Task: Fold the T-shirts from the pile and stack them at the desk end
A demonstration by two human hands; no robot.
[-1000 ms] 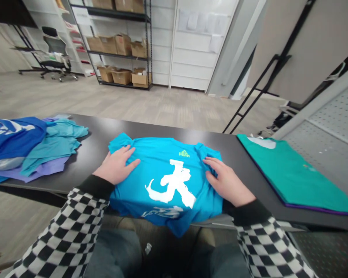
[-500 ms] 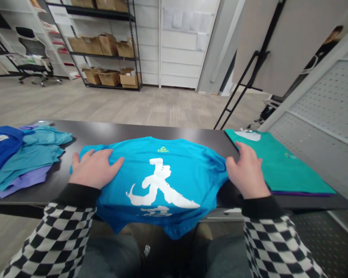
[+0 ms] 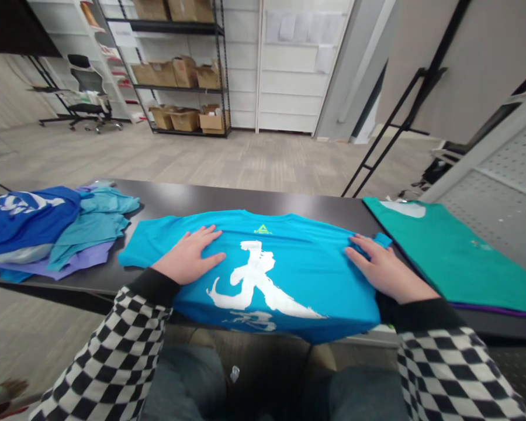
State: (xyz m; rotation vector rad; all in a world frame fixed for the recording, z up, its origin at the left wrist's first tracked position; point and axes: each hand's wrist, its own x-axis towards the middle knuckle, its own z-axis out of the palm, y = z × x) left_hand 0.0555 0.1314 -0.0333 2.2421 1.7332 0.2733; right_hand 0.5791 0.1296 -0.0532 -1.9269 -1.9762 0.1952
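A bright blue T-shirt (image 3: pixel 298 257) lies spread on the dark table, with a large white brush-stroke character and a small yellow-green logo near the collar. Its lower part hangs over the near table edge. My left hand (image 3: pixel 190 254) rests flat on the shirt's left side, fingers stretched and thumb apart. On the right side, below the shoulder, my right hand (image 3: pixel 379 266) lies on the cloth by the bunched right sleeve, fingers extended and thumb apart. Part of that sleeve is hidden under the hand.
At left on the table (image 3: pixel 170 199) is a loose heap of blue, teal and purple shirts (image 3: pixel 100 216). A green shirt (image 3: pixel 469 251) lies flat at right, over something purple. Beyond stand a shelf with cardboard boxes (image 3: pixel 186 120), an office chair (image 3: pixel 87 96) and a board stand (image 3: pixel 403 126).
The T-shirt now lies flatter and wider toward the right, its creases reduced. My left hand has moved inward from the left sleeve onto the body. The view has shifted left.
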